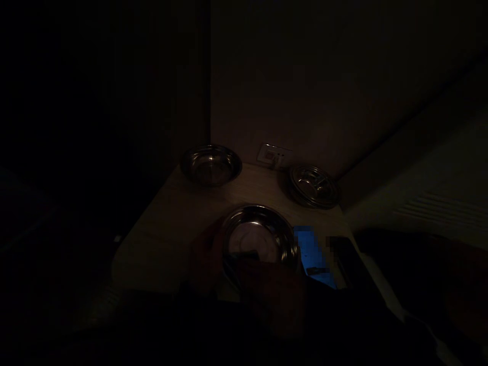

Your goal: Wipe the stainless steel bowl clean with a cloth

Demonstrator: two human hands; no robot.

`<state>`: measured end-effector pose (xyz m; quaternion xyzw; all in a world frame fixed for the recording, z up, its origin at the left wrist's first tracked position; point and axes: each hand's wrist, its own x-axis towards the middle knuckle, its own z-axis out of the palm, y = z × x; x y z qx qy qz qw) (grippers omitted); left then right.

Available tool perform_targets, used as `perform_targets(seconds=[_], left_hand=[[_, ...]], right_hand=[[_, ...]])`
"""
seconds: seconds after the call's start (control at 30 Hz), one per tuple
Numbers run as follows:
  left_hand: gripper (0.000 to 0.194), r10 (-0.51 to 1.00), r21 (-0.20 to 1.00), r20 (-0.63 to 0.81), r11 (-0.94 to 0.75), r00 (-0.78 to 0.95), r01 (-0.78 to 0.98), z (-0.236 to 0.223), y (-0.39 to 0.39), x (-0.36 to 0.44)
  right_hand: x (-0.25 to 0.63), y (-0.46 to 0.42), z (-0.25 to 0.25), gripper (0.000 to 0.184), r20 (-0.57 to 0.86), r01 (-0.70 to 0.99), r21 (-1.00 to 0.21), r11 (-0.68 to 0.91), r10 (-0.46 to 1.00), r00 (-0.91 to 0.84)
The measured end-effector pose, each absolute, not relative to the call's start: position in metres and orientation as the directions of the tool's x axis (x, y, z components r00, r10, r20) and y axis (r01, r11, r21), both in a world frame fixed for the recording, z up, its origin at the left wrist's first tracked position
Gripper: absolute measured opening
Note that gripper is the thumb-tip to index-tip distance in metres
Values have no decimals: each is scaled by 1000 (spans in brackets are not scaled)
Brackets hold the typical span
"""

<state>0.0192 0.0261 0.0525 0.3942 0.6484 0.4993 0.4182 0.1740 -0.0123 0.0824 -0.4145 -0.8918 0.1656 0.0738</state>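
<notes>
The scene is very dark. A shiny steel bowl point(263, 231) is tilted towards me above the near part of a small light wooden table point(168, 229). My left hand point(206, 259) grips the bowl's left rim. My right hand point(272, 290) is at the bowl's lower front edge, fingers curled on it with a dark thing I cannot make out against the inside. Both hands show only as dim reddish shapes.
A second steel bowl point(211, 165) stands at the table's back left corner. A stack of steel plates point(314, 185) stands at the back right. A wall socket point(275, 155) is behind them. A glowing blue object point(312, 254) lies right of the held bowl, next to a dark flat item point(345, 256).
</notes>
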Motion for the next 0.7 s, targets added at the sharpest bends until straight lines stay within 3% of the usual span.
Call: perform_targets(seconds=[0.23, 0.43, 0.53, 0.7], left_hand=[[34, 929, 975, -186, 216, -320, 61, 55, 27, 16], [35, 956, 979, -141, 174, -258, 107, 53, 27, 15], [36, 963, 975, -116, 158, -244, 159, 53, 27, 12], [36, 935, 962, -179, 231, -305, 146, 52, 24, 15]], right_hand=[[180, -13, 94, 38, -88, 734, -338, 589, 756, -648], [171, 0, 85, 42, -52, 714, -356, 602, 751, -659], [168, 24, 82, 48, -126, 687, -355, 634, 696, -707], [192, 46, 85, 49, -210, 779, -287, 558, 756, -620]])
